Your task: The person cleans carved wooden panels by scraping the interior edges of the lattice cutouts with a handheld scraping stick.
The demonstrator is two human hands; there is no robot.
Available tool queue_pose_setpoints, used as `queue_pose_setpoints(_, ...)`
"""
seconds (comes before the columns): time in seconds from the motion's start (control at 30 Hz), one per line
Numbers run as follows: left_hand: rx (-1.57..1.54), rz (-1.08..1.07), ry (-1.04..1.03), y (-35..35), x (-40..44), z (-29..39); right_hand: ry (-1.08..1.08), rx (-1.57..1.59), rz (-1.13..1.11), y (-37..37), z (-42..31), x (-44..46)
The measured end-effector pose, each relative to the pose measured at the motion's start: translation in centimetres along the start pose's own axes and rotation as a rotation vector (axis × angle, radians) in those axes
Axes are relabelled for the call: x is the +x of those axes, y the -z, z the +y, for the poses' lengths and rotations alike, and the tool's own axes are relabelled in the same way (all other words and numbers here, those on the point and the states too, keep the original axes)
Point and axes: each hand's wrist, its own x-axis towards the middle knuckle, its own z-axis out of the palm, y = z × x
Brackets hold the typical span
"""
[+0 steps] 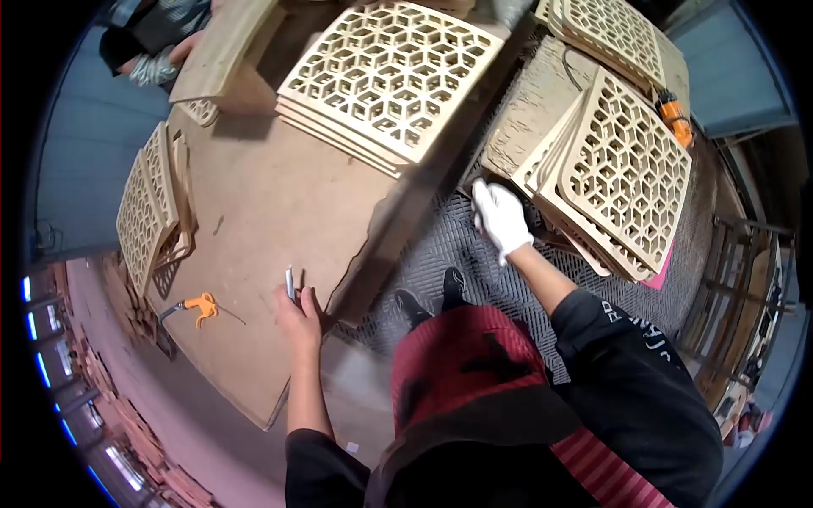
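Note:
Over the near edge of the brown board tabletop (279, 212), my bare left hand (298, 317) is closed around a thin, pale stick-like thing (290, 283); its exact kind is unclear. My right hand (501, 218) wears a white glove and hangs above the patterned floor mat, beside a stack of pierced wooden panels (631, 169). Its fingers are curled together, and a small dark thing shows by the fingertips; I cannot make out what they hold. Another stack of pierced panels with a cube-like lattice (389, 76) lies on the tabletop, beyond both hands.
An orange-handled tool (201, 306) lies at the table's left, near leaning lattice panels (148, 203). A second orange tool (674, 117) rests behind the right stack. Wood shavings cover the right bench (533, 110). A co-worker's arm (157, 68) shows at upper left.

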Motion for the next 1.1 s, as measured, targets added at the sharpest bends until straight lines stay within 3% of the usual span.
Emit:
queue_pose_setpoints(0.07, 0.138, 0.006, -0.144, -0.4, 1.1, -0.3, 0.11, -0.355, -0.078, 0.7, 5.8, -2.7)
queue_pose_setpoints(0.13, 0.162, -0.014, -0.126, -1.0, 2.0, -0.2, -0.115, -0.399, -0.267, 1.2, 10.4, -6.4)
queue_pose_setpoints(0.17, 0.191, -0.07, -0.096, -1.1, 2.2, -0.2, -0.129, -0.415, -0.274, 1.4, 12.1, -8.1)
queue_pose_setpoints(0.27, 0.308, -0.04, -0.297, -1.7, 2.5, -0.1, -0.211, -0.447, -0.292, 0.8, 19.6, -12.2)
queue_pose_setpoints(0.33, 0.312, -0.071, -0.27, -2.1, 2.3, -0.6, -0.312, -0.555, -0.418, 1.1, 21.5, -13.4)
queue_pose_setpoints(0.47, 0.372, -0.009, -0.321, -3.3, 2.3, -3.2, -0.292, -0.638, -0.502, -0.7, 25.2, -13.7)
queue_pose_setpoints(0.53, 0.289, -0.05, -0.226, -3.2, 2.1, -2.8, -0.368, -0.663, -0.577, -2.4, 27.8, -12.3)
queue_pose_setpoints(0.6, 0.404, 0.008, -0.289, -3.3, 2.4, -4.8, -0.683, -0.479, -0.557, -4.2, 25.3, -9.1)
queue_pose_setpoints(0.63, 0.291, -0.025, -0.154, -3.6, 2.1, -3.2, -0.524, -0.51, -0.545, -6.3, 28.5, -8.3)
queue_pose_setpoints(0.7, 0.364, 0.004, -0.166, -3.2, 2.0, -5.1, -0.421, -0.555, -0.591, -10.4, 33.4, -6.0)
queue_pose_setpoints(0.73, 0.45, -0.077, -0.088, -2.8, 2.1, -3.5, -0.261, -0.642, -0.522, -12.9, 36.6, -4.9)
queue_pose_setpoints(0.77, 0.277, 0.039, -0.136, -3.1, 2.2, -6.3, -0.179, -0.706, -0.546, -15.5, 39.8, -3.5)
queue_pose_setpoints(0.8, 0.193, -0.017, -0.003, -2.5, 2.1, -6.4, -0.151, -0.732, -0.539, -17.8, 42.0, -2.3)
queue_pose_setpoints(0.83, 0.072, -0.075, -0.138, -2.2, 1.7, -7.3, -0.213, -0.65, -0.541, -19.4, 42.1, -0.9)
queue_pose_setpoints(0.87, 0.007, 0.049, -0.003, -2.7, 1.9, -6.7, -0.232, -0.602, -0.511, -21.7, 44.2, 0.4)
queue_pose_setpoints(0.93, 0.118, 0.064, -0.062, -4.5, 2.2, -6.5, -0.299, -0.451, -0.5, -26.8, 48.7, 3.7)
queue_pose_setpoints(1.0, 0.201, 0.053, -0.125, -5.8, 2.6, -6.3, 0.07, -0.303, -0.43, -30.5, 52.6, 6.4)
queue_pose_setpoints(1.03, 0.227, 0.049, -0.145, -6.6, 2.6, -6.4, -0.038, -0.43, -0.429, -32.8, 53.9, 7.9)
queue_pose_setpoints(1.1, 0.269, 0.046, -0.178, -8.0, 2.9, -6.3, -0.133, -0.382, -0.453, -37.1, 56.8, 11.0)
